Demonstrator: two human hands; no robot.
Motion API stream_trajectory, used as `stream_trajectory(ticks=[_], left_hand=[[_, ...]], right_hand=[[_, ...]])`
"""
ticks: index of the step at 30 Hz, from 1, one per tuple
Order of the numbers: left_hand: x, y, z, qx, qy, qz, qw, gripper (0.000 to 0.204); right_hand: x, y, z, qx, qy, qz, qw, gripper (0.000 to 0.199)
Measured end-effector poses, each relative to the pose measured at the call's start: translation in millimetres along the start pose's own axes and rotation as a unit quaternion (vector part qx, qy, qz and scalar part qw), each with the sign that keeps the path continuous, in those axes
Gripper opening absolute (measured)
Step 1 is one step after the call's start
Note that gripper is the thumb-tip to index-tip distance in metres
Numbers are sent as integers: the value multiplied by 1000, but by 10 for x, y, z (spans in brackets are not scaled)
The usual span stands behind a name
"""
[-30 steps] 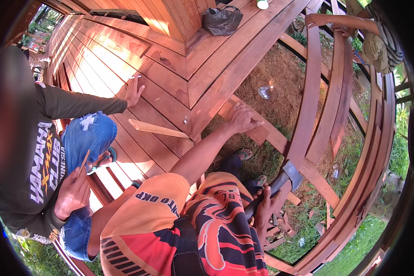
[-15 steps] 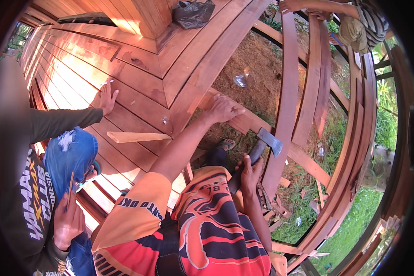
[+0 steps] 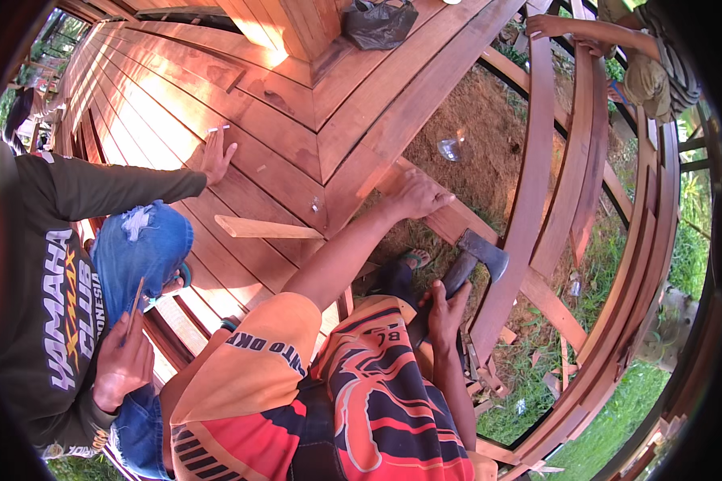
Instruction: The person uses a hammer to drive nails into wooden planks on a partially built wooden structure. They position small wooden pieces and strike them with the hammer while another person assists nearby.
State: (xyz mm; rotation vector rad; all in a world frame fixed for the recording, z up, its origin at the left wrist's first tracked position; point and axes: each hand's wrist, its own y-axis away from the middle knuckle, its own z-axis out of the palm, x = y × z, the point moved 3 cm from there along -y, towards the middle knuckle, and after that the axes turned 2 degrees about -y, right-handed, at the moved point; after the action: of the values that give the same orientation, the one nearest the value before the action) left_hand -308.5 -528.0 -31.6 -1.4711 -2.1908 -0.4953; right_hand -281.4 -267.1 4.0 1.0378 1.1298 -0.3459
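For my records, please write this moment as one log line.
left hand: flat on wooden beam | right hand: gripping hammer | co-worker's hand: on deck boards

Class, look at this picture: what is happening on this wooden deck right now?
A person in an orange patterned shirt leans over the edge of a wooden deck. Their left hand rests on a beam beyond the deck's corner, while the right hand grips a hammer raised beside it. A co-worker in a dark shirt crouches to the left, one hand flat on the boards. A loose strip of wood lies between them.
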Motion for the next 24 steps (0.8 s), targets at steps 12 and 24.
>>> stream_trajectory(ticks=[12, 24], left_hand=[[23, 19, 19, 17, 1, -3, 1000, 57], [63, 107, 119, -19, -17, -29, 999, 61]], right_hand=[[-54, 79, -116, 95, -207, 6, 974, 31], [-151, 313, -253, 69, -169, 21, 983, 37]])
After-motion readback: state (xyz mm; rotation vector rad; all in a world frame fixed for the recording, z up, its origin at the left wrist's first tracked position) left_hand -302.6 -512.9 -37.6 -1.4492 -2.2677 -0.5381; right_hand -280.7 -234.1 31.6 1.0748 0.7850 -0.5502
